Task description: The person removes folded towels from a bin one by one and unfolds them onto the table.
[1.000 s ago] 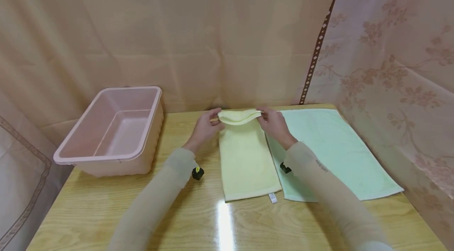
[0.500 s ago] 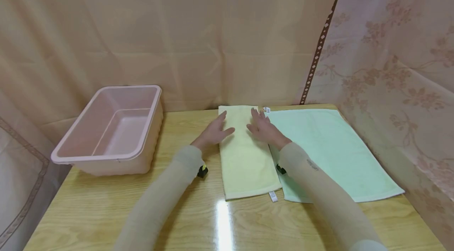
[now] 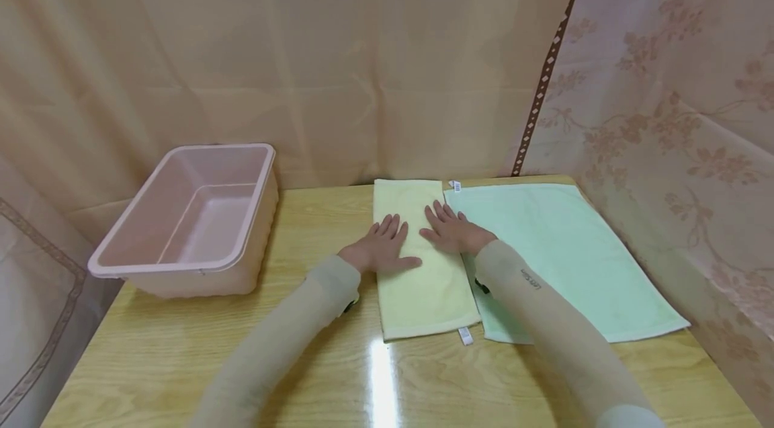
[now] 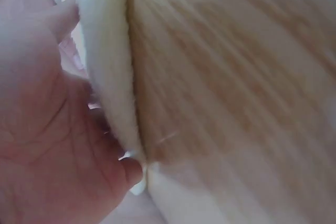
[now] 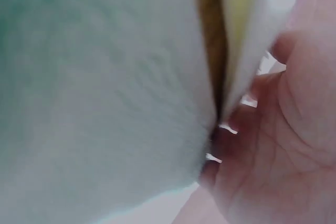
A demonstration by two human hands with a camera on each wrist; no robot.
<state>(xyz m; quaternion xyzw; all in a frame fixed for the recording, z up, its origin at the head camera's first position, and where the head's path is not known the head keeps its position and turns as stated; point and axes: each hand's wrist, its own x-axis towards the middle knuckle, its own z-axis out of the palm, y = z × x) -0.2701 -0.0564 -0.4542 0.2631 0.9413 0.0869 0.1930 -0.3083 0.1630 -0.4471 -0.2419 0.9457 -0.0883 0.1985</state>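
Note:
A pale yellow towel [image 3: 423, 300], folded into a long strip, lies flat on the wooden table. My left hand [image 3: 382, 248] rests on its left half with the fingers spread and the thumb out to the right. My right hand [image 3: 452, 230] lies palm down across its right edge, fingers straight and pointing away. A mint green towel [image 3: 568, 260] is spread flat just to the right, and my right wrist is over it. In the left wrist view the yellow towel [image 4: 107, 51] shows its thick edge beside my palm.
A pink plastic basin [image 3: 181, 267] stands at the table's left. White tags stick out by the towels, one tag [image 3: 465, 336] at the near end and another tag [image 3: 455, 186] at the far end. Beige curtain [image 3: 332, 78] hangs behind the table.
My hands have let go of the yellow towel's raised far end, which now lies flat. Both hands have come down onto the towel, the left one nearer to me.

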